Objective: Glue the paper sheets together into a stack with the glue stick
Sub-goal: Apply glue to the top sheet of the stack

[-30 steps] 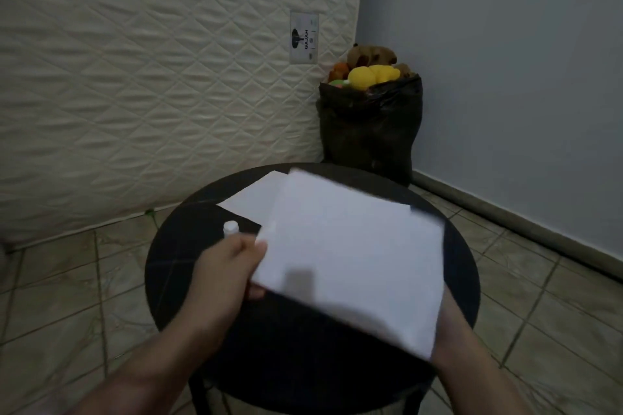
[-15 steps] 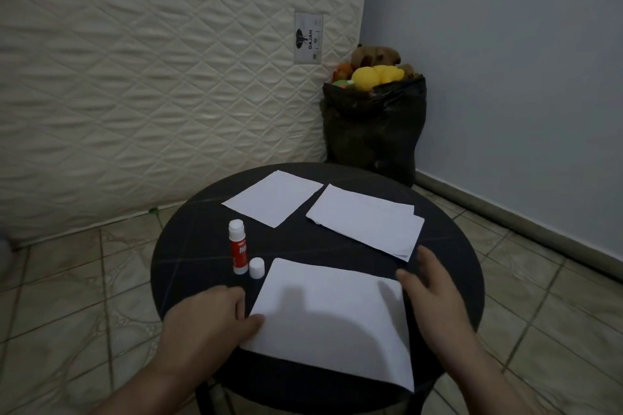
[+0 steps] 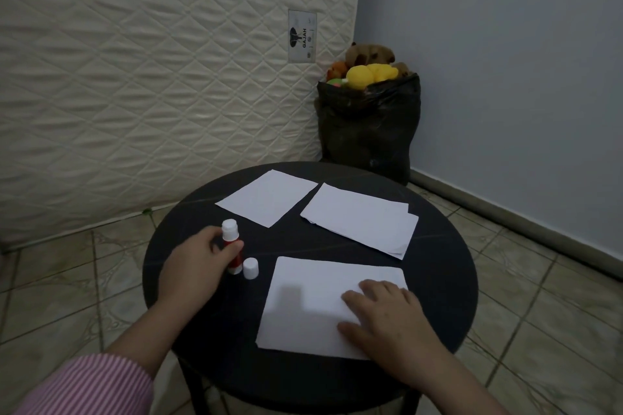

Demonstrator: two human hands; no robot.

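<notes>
Left hand (image 3: 194, 266) has its grip curled round the upright glue stick (image 3: 232, 248), cap (image 3: 251, 268) just beside. Light, rigid tube; take mid-barrel. Right hand (image 3: 384, 315) flat, pinning the near sheet (image 3: 313, 307) on the worktop (image 3: 438, 280). Paper's thin, floppy, likely slides.

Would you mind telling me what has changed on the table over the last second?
The near paper sheet, held up in both hands a second ago, now lies flat at the table's near edge. The left hand let it go, moved up-left and grips the glue stick. The right hand slid onto the sheet and presses it flat. The cap and the two far paper groups stayed put.
</notes>
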